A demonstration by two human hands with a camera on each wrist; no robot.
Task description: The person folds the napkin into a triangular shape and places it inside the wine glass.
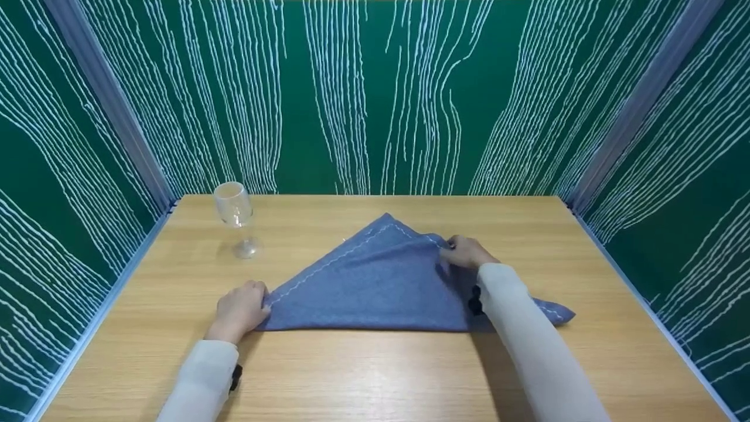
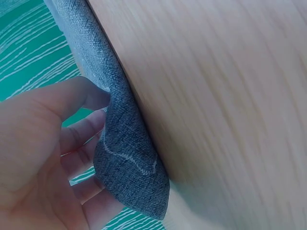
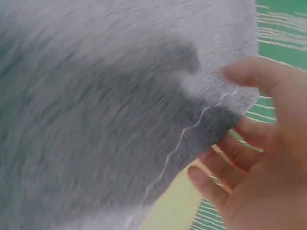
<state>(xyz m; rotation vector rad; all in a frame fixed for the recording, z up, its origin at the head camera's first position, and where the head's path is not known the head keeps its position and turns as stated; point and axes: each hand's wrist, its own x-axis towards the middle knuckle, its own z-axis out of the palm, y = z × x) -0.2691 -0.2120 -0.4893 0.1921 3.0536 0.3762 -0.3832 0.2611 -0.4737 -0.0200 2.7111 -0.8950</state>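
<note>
A blue-grey cloth napkin [image 1: 375,287] with pale zigzag stitching near its edges lies folded into a rough triangle on the table. My left hand [image 1: 240,308] pinches its left corner; the left wrist view shows thumb and forefinger meeting at the cloth [image 2: 127,124], other fingers loosely bent behind it. Partway along the right slanting edge, my right hand [image 1: 469,252] holds the napkin, which is raised and creased there. In the right wrist view the thumb lies over the cloth [image 3: 120,129], the fingers at its edge; the fingertips are partly hidden.
A stemmed wine glass [image 1: 234,214] stands upright at the table's back left, beyond my left hand. The wooden table [image 1: 363,375] meets green walls with white wavy lines at the back and sides. The napkin's right corner pokes out beyond my right forearm.
</note>
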